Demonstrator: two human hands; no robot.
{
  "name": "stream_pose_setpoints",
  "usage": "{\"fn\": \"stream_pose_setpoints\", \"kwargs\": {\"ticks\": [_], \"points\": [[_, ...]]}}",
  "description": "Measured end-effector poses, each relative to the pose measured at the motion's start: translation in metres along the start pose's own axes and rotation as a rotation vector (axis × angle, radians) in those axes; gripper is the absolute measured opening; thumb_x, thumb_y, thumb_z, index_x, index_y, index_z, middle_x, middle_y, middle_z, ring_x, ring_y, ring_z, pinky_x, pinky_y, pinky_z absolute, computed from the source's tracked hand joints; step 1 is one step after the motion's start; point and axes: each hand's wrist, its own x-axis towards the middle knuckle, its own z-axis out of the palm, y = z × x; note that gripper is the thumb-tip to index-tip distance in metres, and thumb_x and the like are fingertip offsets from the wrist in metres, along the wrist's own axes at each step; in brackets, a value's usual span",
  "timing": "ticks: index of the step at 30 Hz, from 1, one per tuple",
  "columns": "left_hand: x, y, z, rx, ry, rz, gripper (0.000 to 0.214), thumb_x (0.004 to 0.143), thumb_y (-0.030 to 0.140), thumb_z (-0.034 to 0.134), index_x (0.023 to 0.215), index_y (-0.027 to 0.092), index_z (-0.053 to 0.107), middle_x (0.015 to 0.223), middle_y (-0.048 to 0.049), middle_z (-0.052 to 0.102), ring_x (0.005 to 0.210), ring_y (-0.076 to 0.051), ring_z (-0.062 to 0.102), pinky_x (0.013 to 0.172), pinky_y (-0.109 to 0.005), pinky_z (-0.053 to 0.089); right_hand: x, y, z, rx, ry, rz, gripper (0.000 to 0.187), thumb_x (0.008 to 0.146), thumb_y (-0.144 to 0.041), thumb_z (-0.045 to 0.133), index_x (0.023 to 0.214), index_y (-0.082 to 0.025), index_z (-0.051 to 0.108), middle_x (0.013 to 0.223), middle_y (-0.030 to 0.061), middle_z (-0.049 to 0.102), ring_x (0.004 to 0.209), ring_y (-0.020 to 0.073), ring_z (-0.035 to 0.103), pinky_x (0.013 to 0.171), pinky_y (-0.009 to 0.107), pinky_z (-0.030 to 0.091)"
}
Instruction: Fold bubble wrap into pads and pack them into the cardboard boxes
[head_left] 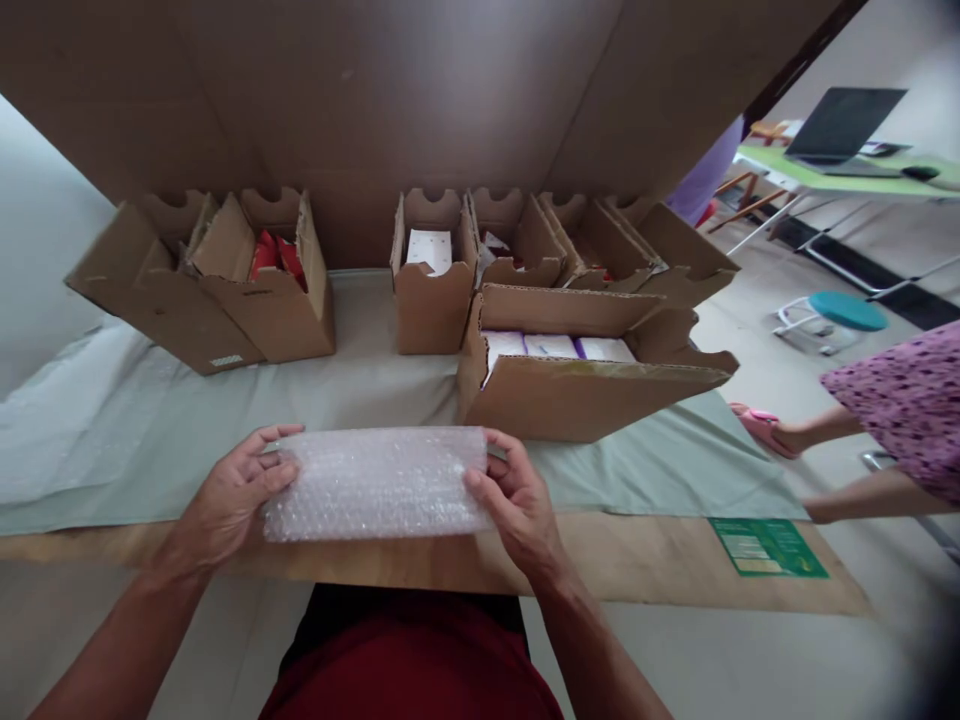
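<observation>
A flat, folded piece of bubble wrap [382, 485] stretches between my two hands above the front edge of the table. My left hand [244, 490] pinches its left end, thumb on top. At the opposite end, my right hand [517, 500] grips it the same way, with the thumb on the near face. Whether anything lies inside the wrap I cannot tell. Just beyond my right hand stands an open cardboard bin [592, 395] holding several white and purple packs [551, 346].
Cardboard bins [292, 320] with red packets stand at the back left. More bins [431, 310] line the back right. Clear plastic sheeting [75, 430] lies at left on the green cloth [367, 390]. A seated person's legs [832, 430] and a teal stool [847, 310] are at right.
</observation>
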Motion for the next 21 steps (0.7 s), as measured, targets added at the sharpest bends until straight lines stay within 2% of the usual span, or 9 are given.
{"fn": "stream_pose_setpoints", "kwargs": {"ticks": [3, 5, 7, 9, 11, 13, 14, 17, 21], "points": [[-0.005, 0.007, 0.019, -0.112, -0.051, 0.001, 0.083, 0.066, 0.039, 0.087, 0.141, 0.022, 0.054, 0.058, 0.0102, 0.052, 0.049, -0.008, 0.048, 0.048, -0.017, 0.04, -0.006, -0.01, -0.011, -0.017, 0.029, -0.015, 0.069, 0.097, -0.053, 0.052, 0.156, -0.03, 0.027, 0.093, 0.0045, 0.071, 0.069, 0.0208, 0.064, 0.059, 0.033, 0.053], [-0.006, 0.011, 0.034, -0.157, -0.073, 0.036, 0.086, 0.069, 0.038, 0.084, 0.147, 0.026, 0.05, 0.057, 0.0111, 0.048, 0.047, -0.008, 0.046, 0.047, -0.017, 0.04, -0.008, -0.017, -0.023, -0.055, 0.072, -0.05, 0.072, 0.097, -0.055, 0.052, 0.16, -0.032, 0.025, 0.089, 0.0033, 0.07, 0.062, 0.02, 0.06, 0.054, 0.033, 0.05], [-0.005, 0.016, 0.048, -0.162, -0.08, 0.103, 0.079, 0.07, 0.038, 0.08, 0.143, 0.029, 0.051, 0.061, 0.0089, 0.053, 0.051, -0.009, 0.049, 0.049, -0.019, 0.044, -0.009, -0.025, -0.04, -0.075, 0.129, -0.114, 0.06, 0.096, -0.054, 0.057, 0.151, -0.033, 0.046, 0.084, 0.0021, 0.07, 0.058, 0.0178, 0.055, 0.05, 0.031, 0.047], [-0.003, 0.024, 0.059, -0.114, -0.083, 0.22, 0.059, 0.072, 0.037, 0.076, 0.128, 0.03, 0.059, 0.066, 0.0064, 0.058, 0.054, -0.011, 0.053, 0.05, -0.021, 0.046, -0.009, -0.038, -0.059, -0.098, 0.199, -0.197, 0.037, 0.092, -0.053, 0.066, 0.122, -0.031, 0.071, 0.08, 0.0022, 0.068, 0.056, 0.0155, 0.052, 0.048, 0.028, 0.043], [0.0, 0.036, 0.07, -0.038, -0.101, 0.373, 0.03, 0.074, 0.035, 0.073, 0.102, 0.028, 0.066, 0.067, 0.0045, 0.059, 0.055, -0.011, 0.052, 0.048, -0.021, 0.044, -0.006, -0.055, -0.08, -0.13, 0.248, -0.27, 0.026, 0.089, -0.052, 0.071, 0.096, -0.028, 0.08, 0.075, 0.0027, 0.066, 0.056, 0.0142, 0.05, 0.046, 0.027, 0.038], [0.003, 0.054, 0.081, 0.028, -0.142, 0.555, 0.011, 0.077, 0.033, 0.07, 0.08, 0.024, 0.066, 0.067, 0.0022, 0.062, 0.054, -0.011, 0.052, 0.048, -0.021, 0.043, -0.002, -0.078, -0.1, -0.16, 0.24, -0.335, 0.024, 0.088, -0.049, 0.073, 0.094, -0.027, 0.082, 0.073, 0.0022, 0.064, 0.056, 0.0133, 0.048, 0.045, 0.026, 0.034], [0.005, 0.065, 0.088, 0.068, -0.161, 0.655, 0.01, 0.08, 0.031, 0.069, 0.074, 0.022, 0.067, 0.067, 0.0009, 0.064, 0.055, -0.011, 0.053, 0.049, -0.022, 0.044, 0.002, -0.09, -0.11, -0.181, 0.226, -0.376, 0.023, 0.088, -0.046, 0.074, 0.097, -0.027, 0.082, 0.072, 0.0012, 0.063, 0.056, 0.0126, 0.047, 0.045, 0.026, 0.033], [0.012, 0.105, 0.114, 0.269, -0.137, 1.01, 0.014, 0.085, 0.02, 0.063, 0.08, 0.021, 0.076, 0.079, -0.002, 0.073, 0.071, -0.014, 0.065, 0.064, -0.024, 0.053, 0.018, -0.129, -0.138, -0.369, 0.263, -0.56, 0.019, 0.087, -0.037, 0.078, 0.104, -0.029, 0.082, 0.072, -0.0018, 0.063, 0.058, 0.0121, 0.047, 0.05, 0.026, 0.035], [0.033, 0.145, 0.157, 0.627, 0.009, 1.488, 0.025, 0.087, 0.014, 0.057, 0.095, 0.021, 0.081, 0.095, -0.0032, 0.078, 0.092, -0.019, 0.07, 0.086, -0.033, 0.057, 0.047, -0.161, -0.169, -0.818, 0.422, -0.809, 0.014, 0.091, -0.028, 0.072, 0.102, -0.03, 0.08, 0.09, 0.0011, 0.074, 0.075, 0.02, 0.061, 0.073, 0.035, 0.05]]}}
